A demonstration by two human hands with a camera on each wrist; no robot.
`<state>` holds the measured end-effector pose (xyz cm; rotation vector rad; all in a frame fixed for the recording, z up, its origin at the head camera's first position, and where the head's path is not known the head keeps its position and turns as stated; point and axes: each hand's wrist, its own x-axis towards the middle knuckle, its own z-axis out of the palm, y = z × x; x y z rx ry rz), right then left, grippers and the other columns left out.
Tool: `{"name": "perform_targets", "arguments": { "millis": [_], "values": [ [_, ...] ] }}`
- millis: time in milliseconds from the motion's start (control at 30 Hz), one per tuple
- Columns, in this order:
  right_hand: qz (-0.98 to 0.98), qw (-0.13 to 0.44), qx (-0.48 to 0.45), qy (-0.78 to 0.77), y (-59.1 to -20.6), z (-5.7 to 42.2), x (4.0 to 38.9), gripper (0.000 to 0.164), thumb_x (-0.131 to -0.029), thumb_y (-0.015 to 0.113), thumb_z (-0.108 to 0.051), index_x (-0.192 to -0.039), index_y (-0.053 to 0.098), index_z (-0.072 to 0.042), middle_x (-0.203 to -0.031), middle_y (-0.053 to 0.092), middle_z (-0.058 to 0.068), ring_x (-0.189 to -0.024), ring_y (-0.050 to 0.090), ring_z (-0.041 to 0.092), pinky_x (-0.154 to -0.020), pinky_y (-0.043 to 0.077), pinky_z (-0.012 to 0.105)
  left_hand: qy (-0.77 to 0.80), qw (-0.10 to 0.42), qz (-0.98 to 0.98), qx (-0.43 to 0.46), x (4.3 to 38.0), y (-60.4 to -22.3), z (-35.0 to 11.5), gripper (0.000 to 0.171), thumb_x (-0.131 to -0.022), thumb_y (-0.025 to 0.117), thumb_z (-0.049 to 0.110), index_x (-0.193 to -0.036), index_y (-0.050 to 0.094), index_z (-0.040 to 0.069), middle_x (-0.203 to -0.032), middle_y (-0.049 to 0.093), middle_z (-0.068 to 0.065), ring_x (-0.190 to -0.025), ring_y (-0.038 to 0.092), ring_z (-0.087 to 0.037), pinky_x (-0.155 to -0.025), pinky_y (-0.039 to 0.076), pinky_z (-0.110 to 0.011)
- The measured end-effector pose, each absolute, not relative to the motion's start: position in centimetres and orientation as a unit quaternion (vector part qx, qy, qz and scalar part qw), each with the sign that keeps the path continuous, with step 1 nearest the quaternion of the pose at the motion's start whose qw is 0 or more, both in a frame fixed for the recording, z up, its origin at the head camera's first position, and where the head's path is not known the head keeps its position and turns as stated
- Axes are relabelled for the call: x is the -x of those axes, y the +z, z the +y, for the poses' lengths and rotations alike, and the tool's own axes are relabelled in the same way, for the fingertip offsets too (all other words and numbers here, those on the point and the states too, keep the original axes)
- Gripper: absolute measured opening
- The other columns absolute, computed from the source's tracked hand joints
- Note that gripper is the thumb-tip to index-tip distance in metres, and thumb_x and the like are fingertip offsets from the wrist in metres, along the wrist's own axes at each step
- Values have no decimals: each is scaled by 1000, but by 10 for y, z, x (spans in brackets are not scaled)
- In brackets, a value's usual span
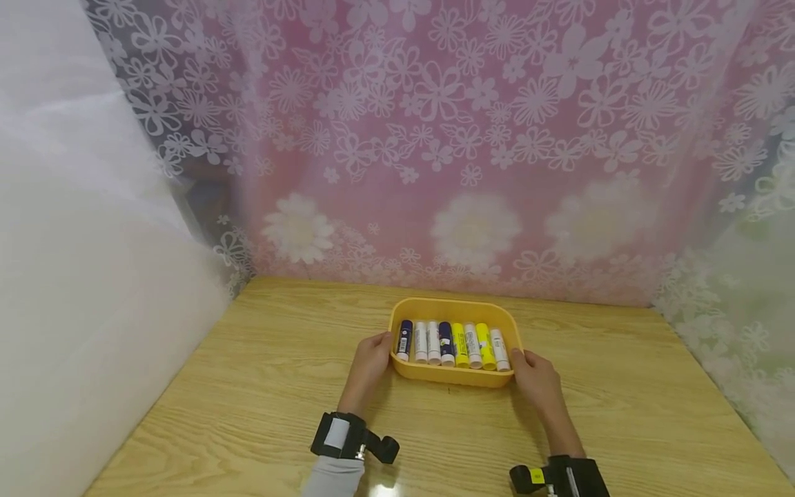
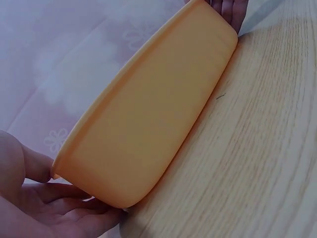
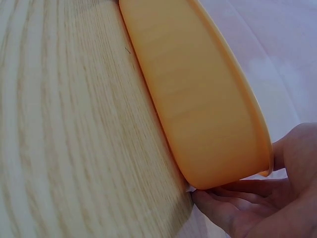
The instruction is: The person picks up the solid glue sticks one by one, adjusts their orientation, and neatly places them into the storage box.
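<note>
A yellow plastic tray (image 1: pixel 428 373) with rounded corners sits toward the far side of the wooden table. Inside it lies a row of several glue sticks (image 1: pixel 459 345), some white, some yellow and some dark blue. My left hand (image 1: pixel 373 355) grips the tray's left end, thumb at the rim and fingers beneath it in the left wrist view. At the opposite end my right hand (image 1: pixel 535 376) holds the tray the same way, its fingers (image 3: pixel 223 206) curled under the side. In both wrist views the tray's base is right at the tabletop.
The wooden table (image 1: pixel 279 386) reaches back to a pink flowered curtain (image 1: pixel 385 207). A white sheet (image 1: pixel 93 276) hangs along the left side, and a pale flowered one (image 1: pixel 739 310) on the right. Black camera straps (image 1: pixel 341 435) are on both wrists.
</note>
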<state>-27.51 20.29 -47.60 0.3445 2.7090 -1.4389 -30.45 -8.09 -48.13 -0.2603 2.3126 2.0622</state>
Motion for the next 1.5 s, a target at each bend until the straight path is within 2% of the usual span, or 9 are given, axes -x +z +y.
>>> {"name": "perform_targets", "arguments": {
  "millis": [167,500,800,933,1033,1200,1333,1500],
  "values": [
    [880,20,-109,-462,-478,202,276,67,-100,29,-48,-142,38,3,-142,40,28,-132,32,46,-105,31,59,645,16,759,86,304,-484,-82,47,-102,41,31,-134,52,-2,-138,50,-15,-133,40,-31,-108,33,-48],
    [880,22,-110,-462,-477,202,275,69,-100,29,-49,-142,38,5,-142,40,28,-133,31,46,-105,30,58,603,-25,795,64,304,-491,-82,44,-102,43,32,-129,58,1,-132,56,-14,-128,47,-31,-105,37,-48],
    [880,20,-108,-461,-475,200,275,68,-100,30,-48,-140,41,6,-140,41,29,-131,33,47,-105,31,59,575,-15,816,66,304,-488,-85,43,-101,42,35,-127,61,6,-128,59,-9,-124,50,-27,-103,40,-48],
    [883,22,-112,-456,-476,200,275,66,-101,29,-47,-139,41,6,-140,42,29,-131,34,46,-104,32,59,559,-12,827,60,305,-488,-85,41,-102,42,35,-123,64,8,-115,63,-5,-108,56,-21,-94,46,-42],
    [885,19,-119,-450,-475,201,275,65,-101,29,-46,-139,43,5,-139,43,29,-131,35,46,-103,33,59,552,-13,832,56,305,-489,-84,41,-102,42,36,-120,66,9,-108,64,-4,-98,55,-19,-89,48,-40],
    [888,18,-118,-444,-475,201,273,66,-101,28,-47,-139,43,5,-139,42,29,-131,34,47,-103,33,59,550,-22,833,58,303,-490,-83,41,-101,43,36,-124,64,9,-119,64,-5,-108,57,-19,-97,46,-45],
    [890,25,-119,-439,-476,202,272,68,-100,26,-48,-140,41,6,-140,40,30,-131,33,47,-104,32,59,550,-27,833,58,302,-490,-83,41,-101,43,35,-124,64,8,-122,63,-7,-114,56,-23,-98,44,-47],
    [897,12,-108,-428,-476,203,274,68,-100,27,-48,-137,44,7,-133,48,30,-120,46,43,-94,41,56,552,-26,831,56,302,-491,-83,42,-101,42,36,-127,62,9,-127,61,-8,-121,53,-25,-100,42,-48]
  ]
}}
